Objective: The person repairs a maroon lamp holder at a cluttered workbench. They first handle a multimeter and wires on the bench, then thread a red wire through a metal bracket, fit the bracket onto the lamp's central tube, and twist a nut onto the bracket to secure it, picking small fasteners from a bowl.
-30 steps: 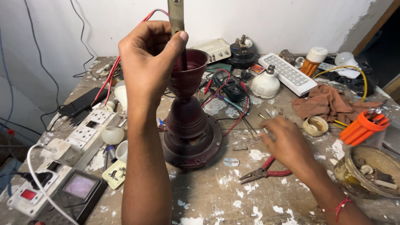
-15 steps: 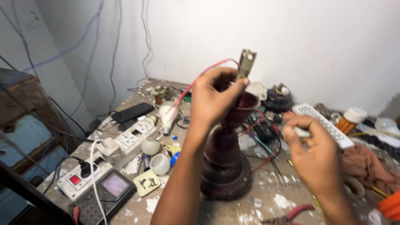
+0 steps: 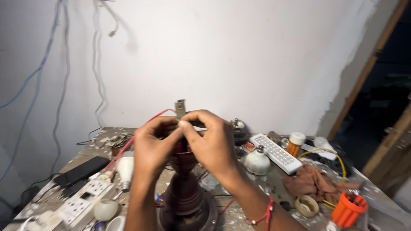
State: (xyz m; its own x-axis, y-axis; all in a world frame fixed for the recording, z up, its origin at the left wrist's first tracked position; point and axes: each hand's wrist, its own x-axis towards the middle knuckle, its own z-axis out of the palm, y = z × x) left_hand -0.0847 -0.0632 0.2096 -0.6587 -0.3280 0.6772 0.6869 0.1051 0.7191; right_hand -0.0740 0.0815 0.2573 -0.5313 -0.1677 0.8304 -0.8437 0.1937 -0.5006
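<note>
Left hand (image 3: 155, 143): raised above the bench (image 3: 252, 214), fingers curled shut around the top of the dark red fan housing (image 3: 185, 192), thumb pressed toward the metal rod (image 3: 180, 108).
Right hand (image 3: 209, 139): closed as well, fingertips pinched at the base of the same metal rod, knuckles touching the left hand; a red thread bracelet (image 3: 261, 216) sits on the wrist.
Metal rod: a short grey strip standing upright out of the housing, its tip showing just above both hands.
Fan housing: a maroon, vase-like body with a wide round base, standing upright on the bench directly under the hands (the neck is hidden by the fingers).
Red wire (image 3: 128, 143): runs from beside the rod, over the left hand, down to the left side of the bench.
Left of the housing: a white bulb (image 3: 125, 169) lying on its side, a white power strip (image 3: 81, 203), a black phone (image 3: 81, 171) near the wall edge, and a round white bulb dome (image 3: 105, 209).
Right of the housing: a white bulb body (image 3: 257, 161) standing upright, a white panel of small lights (image 3: 276, 153) lying flat behind it, an orange bottle with a white cap (image 3: 295, 143), a brown rag (image 3: 314, 182), a roll of tape (image 3: 307, 205) and an orange plastic part (image 3: 349, 208) at the near right edge.
Wall (image 3: 239, 55): white, with loose cables hanging at the left.
</note>
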